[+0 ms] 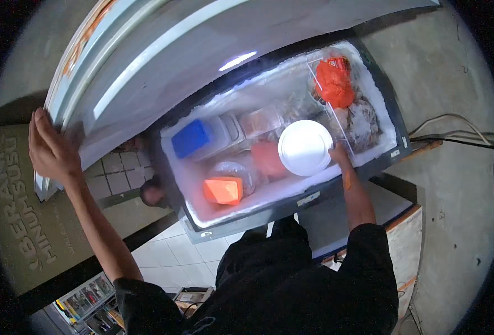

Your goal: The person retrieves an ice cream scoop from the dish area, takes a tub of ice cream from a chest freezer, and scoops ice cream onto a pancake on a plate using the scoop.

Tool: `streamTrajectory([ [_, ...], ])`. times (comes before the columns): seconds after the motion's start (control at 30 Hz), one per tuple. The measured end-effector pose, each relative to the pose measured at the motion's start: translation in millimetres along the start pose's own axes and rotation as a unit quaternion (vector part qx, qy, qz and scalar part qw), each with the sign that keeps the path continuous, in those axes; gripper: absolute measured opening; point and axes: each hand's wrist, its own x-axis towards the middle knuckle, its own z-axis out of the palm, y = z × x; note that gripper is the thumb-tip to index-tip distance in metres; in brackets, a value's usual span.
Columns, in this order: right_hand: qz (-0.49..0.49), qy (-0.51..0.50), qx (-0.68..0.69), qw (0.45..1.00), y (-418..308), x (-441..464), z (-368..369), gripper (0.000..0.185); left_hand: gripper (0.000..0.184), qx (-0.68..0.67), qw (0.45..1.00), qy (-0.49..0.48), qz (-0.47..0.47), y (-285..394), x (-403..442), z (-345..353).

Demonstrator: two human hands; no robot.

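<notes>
My left hand (54, 148) grips the edge of the raised white freezer lid (163, 61), fingers wrapped round its rim. My right hand (340, 154) pinches the right edge of a round white tub (305, 148), seen from above inside the frosty chest freezer (247, 211); its sides are hidden. Left of the tub lie a reddish package (268, 159) and an orange block-shaped item (223, 190). Farther left sits a blue item (191, 139) beside clear plastic containers (224, 131). Cold mist blurs some of the contents.
A white wire divider (339, 127) separates bagged goods and a red plastic bag (334, 84) at the freezer's right end. Cables (453, 117) run along the wall at right. A cabinet (364, 218) stands below, with tiled floor (174, 251) near my legs.
</notes>
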Motion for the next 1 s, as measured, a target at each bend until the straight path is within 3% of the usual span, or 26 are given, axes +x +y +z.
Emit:
streamTrajectory([
  [0.03,0.037,-0.070,0.061,0.995,-5.5,0.9,-6.7,0.044,0.056,0.000,1.000,0.003,0.004,6.1,-0.1,-1.0],
  [0.07,0.038,-0.069,0.066,0.995,-14.8,4.2,-13.5,0.044,0.055,-0.026,0.998,0.003,-0.056,14.6,0.2,-3.4],
  [0.1,0.104,-0.139,0.140,0.975,-29.8,4.8,-22.9,0.043,0.055,-0.051,0.992,0.002,-0.114,21.0,1.4,-5.1],
  [0.13,0.168,-0.207,0.210,0.941,-46.7,1.8,-35.1,0.041,0.055,-0.050,0.993,0.002,-0.110,24.4,2.2,-7.0],
  [0.27,0.018,-0.240,0.239,0.941,-147.7,-18.0,-54.4,0.037,0.053,-0.052,0.995,0.004,-0.086,29.9,4.1,-9.0],
  [0.3,-0.089,-0.173,0.267,0.944,-169.5,-28.0,-52.9,0.036,0.054,-0.055,0.996,0.005,-0.075,33.8,4.6,-10.3],
  [0.37,-0.011,-0.142,0.242,0.960,-232.2,-55.9,-88.8,0.040,0.054,-0.067,0.996,0.009,-0.063,37.8,4.5,-13.6],
  [0.5,0.000,-0.064,0.338,0.939,-289.7,-123.9,-166.8,0.034,0.056,-0.041,0.998,-0.013,-0.047,46.7,4.8,-22.9],
  [0.67,-0.020,-0.003,0.489,0.872,-258.3,-257.3,-281.3,0.029,0.069,-0.006,1.000,-0.017,0.022,32.4,-23.3,-33.4],
  [0.73,-0.013,0.128,0.600,0.790,-237.0,-329.6,-292.3,0.027,0.082,0.036,0.996,-0.038,0.065,45.0,-55.2,-66.6],
  [0.8,0.026,0.162,0.634,0.756,-226.6,-421.8,-315.3,0.029,0.084,0.034,0.993,-0.086,0.078,56.8,-103.0,-106.6],
  [0.83,0.003,0.204,0.645,0.736,-212.2,-463.9,-310.5,0.033,0.084,-0.007,0.990,-0.109,0.090,59.2,-127.3,-125.6],
  [0.93,0.045,0.280,0.597,0.751,-219.8,-619.3,-297.1,0.025,0.087,-0.113,0.969,-0.143,0.168,42.8,-193.2,-139.4],
  [1.0,0.114,0.389,0.539,0.738,-237.0,-708.1,-272.9,0.010,0.085,-0.192,0.931,-0.252,0.182,45.0,-193.6,-164.7],
])
